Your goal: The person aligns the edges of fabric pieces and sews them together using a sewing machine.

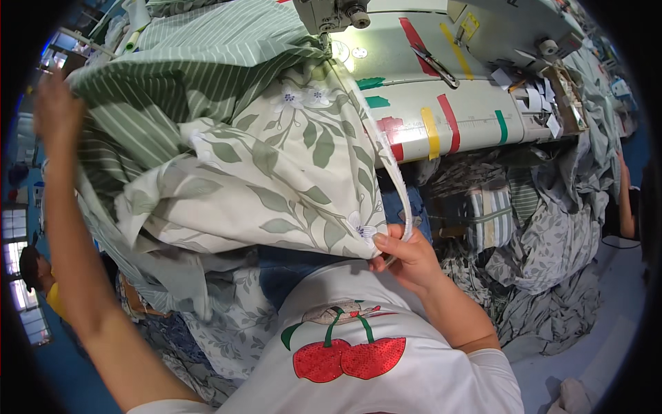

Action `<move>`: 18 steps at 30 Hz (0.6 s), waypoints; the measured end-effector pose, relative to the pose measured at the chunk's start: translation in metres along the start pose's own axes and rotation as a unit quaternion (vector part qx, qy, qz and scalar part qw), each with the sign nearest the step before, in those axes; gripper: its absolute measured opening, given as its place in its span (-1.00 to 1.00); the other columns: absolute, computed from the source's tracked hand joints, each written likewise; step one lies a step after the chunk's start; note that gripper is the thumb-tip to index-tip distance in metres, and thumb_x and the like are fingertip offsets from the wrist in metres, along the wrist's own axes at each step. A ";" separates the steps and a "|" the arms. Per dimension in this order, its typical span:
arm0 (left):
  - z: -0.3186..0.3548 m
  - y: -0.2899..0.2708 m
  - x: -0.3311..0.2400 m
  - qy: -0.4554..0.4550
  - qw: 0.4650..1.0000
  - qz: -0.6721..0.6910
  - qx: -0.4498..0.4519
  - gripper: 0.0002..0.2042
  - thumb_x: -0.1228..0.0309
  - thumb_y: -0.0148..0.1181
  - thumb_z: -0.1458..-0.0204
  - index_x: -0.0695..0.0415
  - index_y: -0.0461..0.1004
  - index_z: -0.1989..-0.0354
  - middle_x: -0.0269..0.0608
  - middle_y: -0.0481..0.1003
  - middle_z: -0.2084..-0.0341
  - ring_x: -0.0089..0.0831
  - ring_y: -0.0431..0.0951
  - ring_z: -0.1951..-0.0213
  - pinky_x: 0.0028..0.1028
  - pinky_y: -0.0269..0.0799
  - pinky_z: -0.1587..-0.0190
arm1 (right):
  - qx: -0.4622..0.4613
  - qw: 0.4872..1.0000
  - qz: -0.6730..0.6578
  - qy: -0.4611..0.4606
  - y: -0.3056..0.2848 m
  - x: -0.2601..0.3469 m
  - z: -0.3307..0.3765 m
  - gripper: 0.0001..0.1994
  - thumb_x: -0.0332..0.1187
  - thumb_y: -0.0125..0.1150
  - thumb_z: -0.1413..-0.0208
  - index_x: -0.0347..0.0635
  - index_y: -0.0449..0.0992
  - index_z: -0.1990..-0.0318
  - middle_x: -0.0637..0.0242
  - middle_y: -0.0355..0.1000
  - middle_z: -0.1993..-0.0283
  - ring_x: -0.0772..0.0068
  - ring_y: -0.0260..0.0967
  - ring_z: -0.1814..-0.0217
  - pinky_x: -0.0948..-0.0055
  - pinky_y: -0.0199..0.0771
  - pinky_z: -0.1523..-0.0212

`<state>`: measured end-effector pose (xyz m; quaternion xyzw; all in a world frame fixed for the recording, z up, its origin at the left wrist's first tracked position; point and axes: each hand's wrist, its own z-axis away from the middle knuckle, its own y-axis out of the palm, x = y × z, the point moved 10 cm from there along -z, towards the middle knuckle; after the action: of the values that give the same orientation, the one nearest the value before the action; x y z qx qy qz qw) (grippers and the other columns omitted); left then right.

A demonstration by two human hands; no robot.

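A large cloth, leaf-and-flower print (296,165) on one side and green with white stripes (200,76) on the other, spreads over the sewing machine's bed. Its right edge carries a narrow white hem (383,148) that runs up to the presser foot (326,45). At the near corner, my right hand (408,257) pinches this edge between thumb and fingers. My left hand (61,110) is raised beside the cloth's far-left fold, its fingers smeared by motion. Whether it grips the cloth does not show.
The sewing machine head (334,12) stands above the cloth. Its pale bed (476,117) bears coloured tape strips and a pair of thread snips (436,65). A cardboard box (567,96) sits at the right. Heaped printed fabric (545,248) lies lower right; another person (52,276) is at far left.
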<state>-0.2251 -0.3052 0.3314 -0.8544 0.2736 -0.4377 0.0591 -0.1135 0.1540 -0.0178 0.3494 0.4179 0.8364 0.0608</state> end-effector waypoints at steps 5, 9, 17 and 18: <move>0.155 -0.282 -0.287 0.289 0.653 0.683 0.156 -0.32 0.30 0.37 0.28 0.18 0.31 -0.13 -0.06 0.36 -0.06 -0.16 0.36 -0.12 -0.11 0.17 -0.16 | -0.011 1.000 -0.021 0.014 0.000 -0.006 -0.002 -0.85 -0.38 0.14 -0.15 -0.31 0.48 0.26 0.26 0.48 0.41 0.52 0.40 0.51 0.48 0.47 0.35; 0.208 -0.261 -0.334 0.175 0.670 0.715 0.095 -0.61 0.42 0.18 0.12 0.17 0.40 0.04 -0.16 0.49 0.17 -0.20 0.49 0.06 -0.07 0.18 -0.15 | -0.064 0.981 0.184 -0.019 0.002 0.004 0.009 -0.83 -0.36 0.08 -0.20 -0.32 0.46 0.23 0.24 0.47 0.43 0.53 0.39 0.51 0.51 0.45 0.39; 0.202 -0.264 -0.330 0.061 0.615 0.784 0.057 -0.71 0.46 0.20 0.22 0.18 0.45 0.24 -0.25 0.39 0.53 -0.28 0.42 0.50 -0.32 0.27 0.31 | -0.058 0.980 0.170 -0.088 0.003 0.027 0.069 -0.80 -0.37 0.01 -0.24 -0.37 0.44 0.19 0.23 0.46 0.42 0.50 0.40 0.48 0.52 0.43 0.40; 0.201 -0.263 -0.332 0.059 0.631 0.772 0.057 -0.73 0.46 0.20 0.22 0.17 0.46 0.26 -0.27 0.37 0.55 -0.29 0.39 0.52 -0.32 0.23 0.36 | -0.058 0.980 0.171 -0.087 0.003 0.026 0.069 -0.80 -0.37 0.01 -0.24 -0.37 0.44 0.19 0.23 0.46 0.42 0.50 0.40 0.48 0.52 0.43 0.40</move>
<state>-0.1142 0.0614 0.0607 -0.2987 0.8105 -0.2967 0.4073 -0.0887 0.2077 0.0266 0.4831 0.2959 0.8236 -0.0267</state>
